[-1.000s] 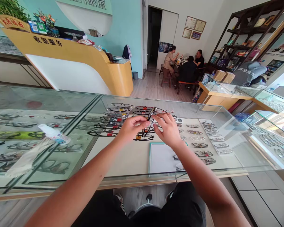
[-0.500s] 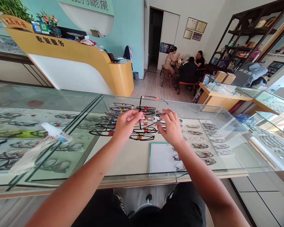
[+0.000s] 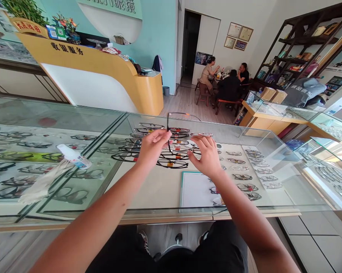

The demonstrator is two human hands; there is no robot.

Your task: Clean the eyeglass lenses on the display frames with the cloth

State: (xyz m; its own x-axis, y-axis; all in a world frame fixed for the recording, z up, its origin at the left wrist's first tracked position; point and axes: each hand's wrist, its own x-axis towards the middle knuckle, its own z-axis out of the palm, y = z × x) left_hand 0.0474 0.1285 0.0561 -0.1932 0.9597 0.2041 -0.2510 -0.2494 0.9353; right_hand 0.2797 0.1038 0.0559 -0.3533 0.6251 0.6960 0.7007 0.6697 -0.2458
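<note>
Above the glass counter, my left hand point(image 3: 155, 146) pinches a pair of eyeglasses point(image 3: 168, 122) between thumb and fingers. The dark frame is turned edge-on, and a thin temple with an orange spot stretches from its top toward the right. My right hand point(image 3: 206, 155) hovers beside the lower part of the glasses, its fingers bent and the thumb apart; I see nothing held in it. The lower temple blends into the frames behind it. Under the glass below my hands lie rows of eyeglasses, among them a dark pair point(image 3: 172, 163) with an orange tag.
A white spray bottle point(image 3: 74, 156) and a pale cloth point(image 3: 44, 184) lie on the glass at left. The display counter point(image 3: 148, 195) spans my front. A yellow reception desk point(image 3: 148, 93) stands beyond. People sit at a table point(image 3: 223, 74) at the back.
My right hand has let go of the lower temple, its thumb and fingers now apart. The eyeglasses stay in my left hand. The view has shifted slightly.
</note>
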